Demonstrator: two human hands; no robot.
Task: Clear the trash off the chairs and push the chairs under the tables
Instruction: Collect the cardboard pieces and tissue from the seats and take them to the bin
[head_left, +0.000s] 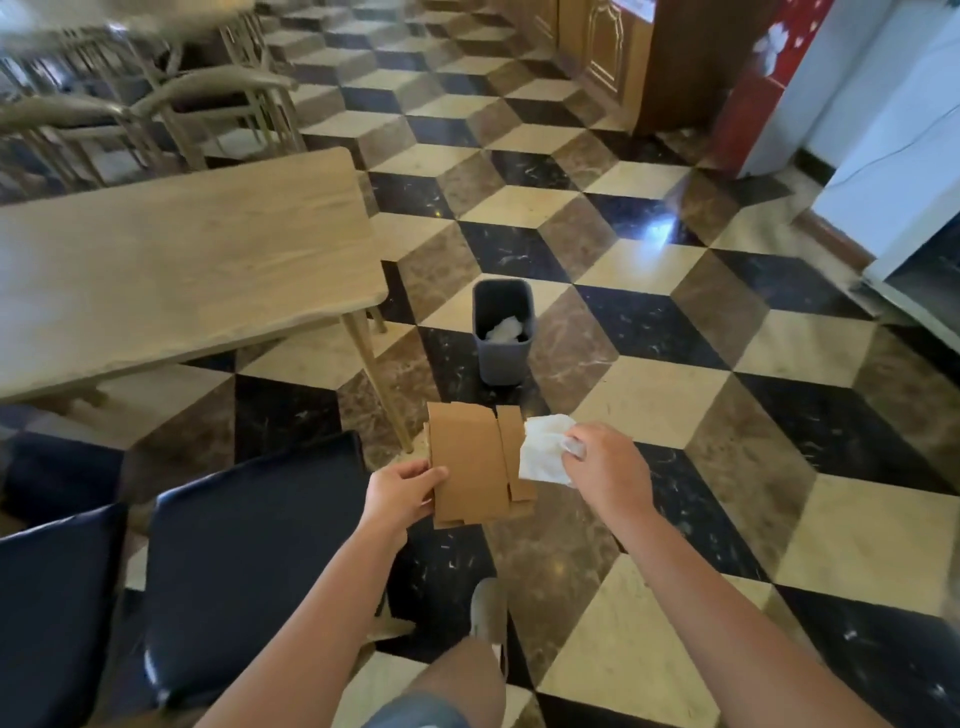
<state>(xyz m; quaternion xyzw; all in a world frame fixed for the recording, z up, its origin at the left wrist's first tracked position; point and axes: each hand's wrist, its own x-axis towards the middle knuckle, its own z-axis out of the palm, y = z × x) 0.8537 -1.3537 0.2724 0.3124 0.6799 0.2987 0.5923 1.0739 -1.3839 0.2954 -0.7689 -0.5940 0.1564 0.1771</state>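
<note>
My left hand (397, 496) grips a flattened brown cardboard piece (475, 467) by its left edge, held out over the floor. My right hand (605, 467) pinches a crumpled white tissue (543, 452) just right of the cardboard. A small grey trash bin (503, 358) stands on the floor ahead of both hands, with white paper (503, 328) inside it. Two dark blue cushioned chairs (249, 561) (52, 613) stand at the lower left, out from the light wooden table (171, 270).
More wooden chairs (208, 104) and another table stand at the back left. A wooden cabinet (649, 57) and a red and white appliance (769, 88) line the far right wall. The floor is a checkered cube-pattern tile. My foot (488, 613) is below the hands.
</note>
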